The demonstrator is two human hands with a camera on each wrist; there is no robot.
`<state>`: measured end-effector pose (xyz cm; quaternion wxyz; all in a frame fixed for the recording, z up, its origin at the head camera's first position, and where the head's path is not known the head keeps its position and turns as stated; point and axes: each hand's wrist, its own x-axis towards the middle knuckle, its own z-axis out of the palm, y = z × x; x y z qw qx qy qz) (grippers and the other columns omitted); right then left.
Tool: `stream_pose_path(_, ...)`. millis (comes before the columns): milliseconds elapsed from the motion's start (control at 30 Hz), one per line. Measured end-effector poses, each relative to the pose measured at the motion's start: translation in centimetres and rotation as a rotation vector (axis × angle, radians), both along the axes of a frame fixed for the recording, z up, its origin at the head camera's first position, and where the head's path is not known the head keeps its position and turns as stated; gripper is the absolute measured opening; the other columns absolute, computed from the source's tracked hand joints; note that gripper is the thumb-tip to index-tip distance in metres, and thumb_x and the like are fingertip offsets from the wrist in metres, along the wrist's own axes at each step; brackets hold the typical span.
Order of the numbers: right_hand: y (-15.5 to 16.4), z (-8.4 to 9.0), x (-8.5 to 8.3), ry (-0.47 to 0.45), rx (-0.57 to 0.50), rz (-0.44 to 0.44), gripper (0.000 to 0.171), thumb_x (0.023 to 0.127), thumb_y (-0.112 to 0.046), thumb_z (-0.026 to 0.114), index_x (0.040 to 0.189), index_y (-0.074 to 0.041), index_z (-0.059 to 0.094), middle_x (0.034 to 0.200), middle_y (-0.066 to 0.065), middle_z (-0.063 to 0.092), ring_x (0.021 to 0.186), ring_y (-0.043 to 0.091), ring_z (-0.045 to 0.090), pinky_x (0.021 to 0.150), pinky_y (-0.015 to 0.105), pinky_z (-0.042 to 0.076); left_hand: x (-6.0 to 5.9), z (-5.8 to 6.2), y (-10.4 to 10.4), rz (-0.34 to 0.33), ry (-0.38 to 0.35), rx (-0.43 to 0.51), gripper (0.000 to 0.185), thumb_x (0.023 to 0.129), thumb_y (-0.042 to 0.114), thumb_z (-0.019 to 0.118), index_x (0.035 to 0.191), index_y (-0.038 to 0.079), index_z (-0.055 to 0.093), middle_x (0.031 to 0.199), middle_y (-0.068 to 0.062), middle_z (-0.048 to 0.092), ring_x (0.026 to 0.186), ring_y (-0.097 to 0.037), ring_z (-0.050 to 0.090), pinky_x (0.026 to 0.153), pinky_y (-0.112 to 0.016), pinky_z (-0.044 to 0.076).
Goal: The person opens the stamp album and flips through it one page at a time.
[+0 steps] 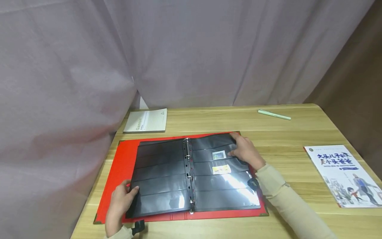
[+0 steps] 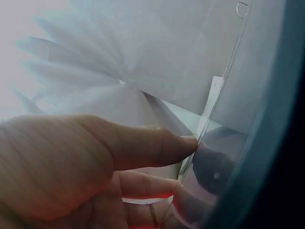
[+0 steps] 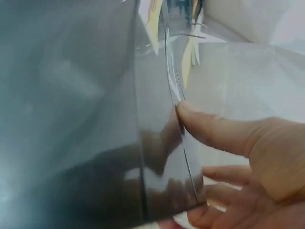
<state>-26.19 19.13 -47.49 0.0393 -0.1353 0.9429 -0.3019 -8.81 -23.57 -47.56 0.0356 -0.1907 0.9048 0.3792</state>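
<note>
- Left hand pinching left page at its outer edge, thumb on top.
- Right hand pinching right page near its top outer corner, beside 2 stamps.

The open album lies on the tabletop between the hands: left hand at its near left edge, right hand on its right page. Beyond the left hand lies a notebook; beyond the right hand, a pen; right of it, a book.

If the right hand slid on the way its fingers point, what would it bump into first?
The right hand points left across the black plastic page; it would probably first meet the small blue-framed stamp, though depth is uncertain.
</note>
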Motion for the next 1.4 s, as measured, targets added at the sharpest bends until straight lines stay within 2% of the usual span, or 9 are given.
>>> stream_pose_path(267, 1.6, 1.4, 1.4, -0.008, -0.048, 0.209, 0.096, 0.082, 0.010, 0.070, 0.160, 0.002, 0.014, 0.162, 0.032, -0.007, 0.141, 0.060, 0.019, 0.105, 0.070, 0.032, 0.0, -0.3, 0.0, 0.047, 0.051, -0.031, 0.049, 0.088, 0.008, 0.074, 0.129, -0.014, 0.055, 0.076, -0.009, 0.059, 0.071, -0.025, 0.054, 0.063, -0.035, 0.042)
stream_pose_path(467, 2.8, 1.6, 2.4, -0.069, -0.141, 0.238, 0.103, 0.083, 0.012, 0.066, 0.157, 0.007, -0.005, 0.160, 0.035, -0.012, 0.146, 0.055, -0.001, 0.114, 0.066, 0.012, 0.0, -0.7, 0.2, 0.078, 0.071, -0.050, 0.049, 0.086, 0.006, 0.077, 0.127, -0.013, 0.057, 0.076, -0.011, 0.063, 0.069, -0.027, 0.057, 0.063, -0.037, 0.043)
stream_pose_path(567, 3.1, 1.7, 2.9, -0.138, -0.176, 0.198, 0.102, 0.083, 0.011, 0.067, 0.154, 0.014, -0.006, 0.159, 0.039, -0.007, 0.146, 0.055, 0.001, 0.116, 0.064, 0.009, -0.1, -0.9, 0.1, 0.089, 0.082, -0.050, 0.049, 0.086, 0.007, 0.077, 0.127, -0.012, 0.057, 0.077, -0.012, 0.063, 0.070, -0.027, 0.056, 0.063, -0.036, 0.042)
stream_pose_path(700, 3.3, 1.9, 3.3, -0.236, -0.227, 0.144, 0.098, 0.081, 0.014, 0.069, 0.152, 0.019, 0.001, 0.156, 0.044, 0.009, 0.128, 0.058, 0.041, 0.103, 0.053, 0.043, -0.1, -1.2, -0.1, 0.104, 0.084, -0.036, 0.049, 0.087, 0.007, 0.077, 0.128, -0.011, 0.057, 0.078, -0.012, 0.063, 0.071, -0.028, 0.056, 0.062, -0.036, 0.042)
stream_pose_path(800, 3.5, 2.1, 3.3, -0.297, -0.308, 0.123, 0.095, 0.083, 0.017, 0.066, 0.153, 0.017, 0.002, 0.110, 0.035, 0.055, 0.073, 0.032, 0.057, 0.066, 0.032, 0.048, -0.1, -1.2, -0.2, 0.116, 0.067, -0.030, 0.050, 0.088, 0.009, 0.077, 0.129, -0.010, 0.057, 0.080, -0.013, 0.064, 0.074, -0.029, 0.057, 0.064, -0.036, 0.043)
stream_pose_path(933, 3.8, 3.0, 3.4, -0.366, -0.390, 0.120, 0.089, 0.090, 0.012, 0.061, 0.154, 0.015, 0.000, 0.067, 0.000, 0.032, 0.052, 0.011, 0.036, 0.049, 0.025, 0.042, 0.0, -1.0, -0.2, 0.117, 0.036, -0.043, 0.051, 0.088, 0.011, 0.076, 0.130, -0.009, 0.056, 0.085, -0.015, 0.064, 0.081, -0.032, 0.057, 0.068, -0.039, 0.046)
stream_pose_path(1100, 3.3, 4.7, 4.2, -0.406, -0.401, 0.144, 0.091, 0.093, 0.004, 0.064, 0.156, 0.011, -0.002, 0.099, 0.026, 0.056, 0.052, 0.014, 0.048, 0.049, 0.030, 0.049, 0.5, -0.5, -0.1, 0.103, 0.011, -0.061, 0.052, 0.089, 0.015, 0.076, 0.130, -0.010, 0.055, 0.095, -0.021, 0.067, 0.091, -0.040, 0.061, 0.079, -0.051, 0.050)
stream_pose_path(1200, 2.9, 5.7, 4.9, -0.410, -0.406, 0.179, 0.095, 0.093, 0.004, 0.064, 0.157, 0.009, -0.006, 0.128, 0.045, 0.048, 0.053, 0.017, 0.054, 0.048, 0.032, 0.050, 0.7, -0.2, 0.2, 0.056, -0.003, -0.077, 0.058, 0.090, 0.020, 0.076, 0.132, -0.012, 0.052, 0.105, -0.028, 0.066, 0.102, -0.048, 0.060, 0.088, -0.059, 0.048)
stream_pose_path(1400, 2.1, 7.7, 6.0, -0.366, -0.384, 0.220, 0.094, 0.094, 0.003, 0.061, 0.158, 0.004, -0.008, 0.140, 0.046, 0.040, 0.059, 0.025, 0.056, 0.060, 0.036, 0.054, 0.9, 0.6, 1.0, -0.034, -0.038, -0.083, 0.069, 0.092, 0.030, 0.072, 0.138, -0.014, 0.046, 0.127, -0.040, 0.054, 0.119, -0.054, 0.051, 0.098, -0.064, 0.042)
